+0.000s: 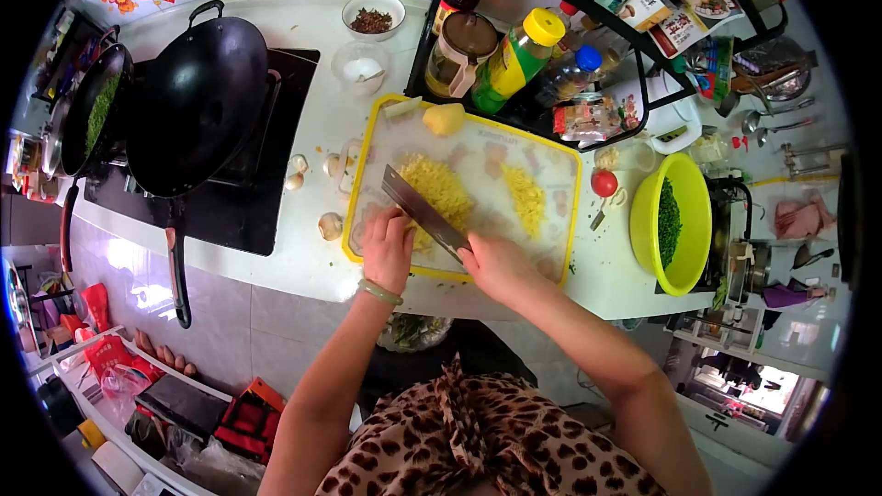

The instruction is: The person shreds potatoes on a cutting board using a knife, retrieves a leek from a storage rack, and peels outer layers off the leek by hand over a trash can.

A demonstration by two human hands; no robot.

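Observation:
My right hand is wrapped around the handle of a cleaver, whose dark blade slants up and left over the cutting board. Beside the blade, my left hand has its fingers curled down on the board; whatever lies under them is hidden. A heap of finely chopped yellow pieces lies just beyond the cleaver, and a smaller pile of yellow strips sits to the right. Both rest on the yellow-rimmed cutting board. At its far edge lies a peeled yellow chunk, beside a pale slice.
A wok and a smaller pan stand on the black stove at left. Behind the board is a rack with bottles, including a yellow-capped one. At right stands a green basin holding chopped greens. Mushrooms lie left of the board.

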